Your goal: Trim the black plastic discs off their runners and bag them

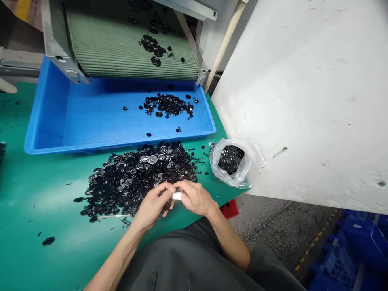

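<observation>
My left hand [154, 205] and my right hand [195, 197] meet at the front edge of the pile, their fingertips pinched together. Between them is a small black plastic part [165, 207], mostly hidden by the fingers, so its exact shape does not show. A white piece [177, 196], perhaps a finger wrap, shows at my right fingers. Just beyond the hands lies a heap of black plastic discs and small stems [133, 173]. To the right stands an open clear plastic bag [216, 161] with black discs inside.
A blue tray [100, 121] holding black parts sits behind the heap, under the end of a green conveyor belt [121, 56] carrying more parts. A white panel [303, 101] rises at the right. A red bin [230, 209] is below the green table [39, 194]; blue crates [342, 254] stand lower right.
</observation>
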### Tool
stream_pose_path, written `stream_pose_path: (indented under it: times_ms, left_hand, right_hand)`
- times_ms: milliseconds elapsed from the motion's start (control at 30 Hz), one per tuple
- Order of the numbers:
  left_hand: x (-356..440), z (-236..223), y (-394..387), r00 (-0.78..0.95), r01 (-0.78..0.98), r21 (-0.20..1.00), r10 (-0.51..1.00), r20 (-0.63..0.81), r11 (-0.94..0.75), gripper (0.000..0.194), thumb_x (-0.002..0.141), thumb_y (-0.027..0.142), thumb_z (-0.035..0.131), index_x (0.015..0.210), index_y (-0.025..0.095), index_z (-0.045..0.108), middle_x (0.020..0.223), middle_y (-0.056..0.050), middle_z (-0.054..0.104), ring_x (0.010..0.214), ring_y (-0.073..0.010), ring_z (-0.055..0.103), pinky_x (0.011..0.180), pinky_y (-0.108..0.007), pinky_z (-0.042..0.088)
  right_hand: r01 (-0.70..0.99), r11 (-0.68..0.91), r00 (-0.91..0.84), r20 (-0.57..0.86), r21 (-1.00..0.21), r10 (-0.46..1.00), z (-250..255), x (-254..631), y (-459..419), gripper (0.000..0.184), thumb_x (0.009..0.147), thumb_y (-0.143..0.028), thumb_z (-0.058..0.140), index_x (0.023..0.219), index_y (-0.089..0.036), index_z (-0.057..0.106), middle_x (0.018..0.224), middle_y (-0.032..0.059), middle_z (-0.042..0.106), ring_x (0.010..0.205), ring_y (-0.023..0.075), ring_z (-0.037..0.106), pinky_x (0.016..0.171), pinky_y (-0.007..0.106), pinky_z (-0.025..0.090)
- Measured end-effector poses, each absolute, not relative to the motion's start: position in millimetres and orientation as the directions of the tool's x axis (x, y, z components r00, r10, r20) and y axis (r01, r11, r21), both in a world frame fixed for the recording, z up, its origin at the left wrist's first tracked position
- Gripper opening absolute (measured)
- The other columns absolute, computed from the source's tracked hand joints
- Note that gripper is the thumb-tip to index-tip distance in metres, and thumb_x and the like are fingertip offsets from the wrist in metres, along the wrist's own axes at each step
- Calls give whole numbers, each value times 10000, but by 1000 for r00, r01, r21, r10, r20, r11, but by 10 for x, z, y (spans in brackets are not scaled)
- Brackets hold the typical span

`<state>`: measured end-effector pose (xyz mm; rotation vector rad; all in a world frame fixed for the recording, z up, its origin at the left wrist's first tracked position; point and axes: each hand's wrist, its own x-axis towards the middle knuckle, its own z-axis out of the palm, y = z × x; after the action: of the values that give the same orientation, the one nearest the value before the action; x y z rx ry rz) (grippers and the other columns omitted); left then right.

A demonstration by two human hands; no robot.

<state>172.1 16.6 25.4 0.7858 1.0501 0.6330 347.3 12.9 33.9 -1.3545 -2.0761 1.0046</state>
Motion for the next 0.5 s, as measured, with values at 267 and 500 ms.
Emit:
stream_pose_path:
  times_ms: [267, 500]
  left_hand:
    - [1477, 269, 85, 538, 60, 744, 606, -586, 666, 432, 795, 593, 653, 707, 181, 558, 484, 46, 549, 356, -61, 371, 330, -160, 288]
    - [1573, 302, 49, 461, -88, 707, 658, -596, 702, 419, 799, 584, 658, 717, 185, 561, 504, 32, 553, 358, -71, 395, 302, -153, 298]
  right_hand:
    - [481, 59, -500, -219, -875, 838, 304, 3421, 66, 196, 784, -114, 622, 958, -206, 615, 767, -35, 667, 673, 106, 630, 613, 175, 462]
    - [444, 51, -351, -121, -895, 929, 247, 3289, 39, 202, 904, -174, 470, 999, -212, 644, 781, -9, 714, 691, 129, 666, 658, 214, 496]
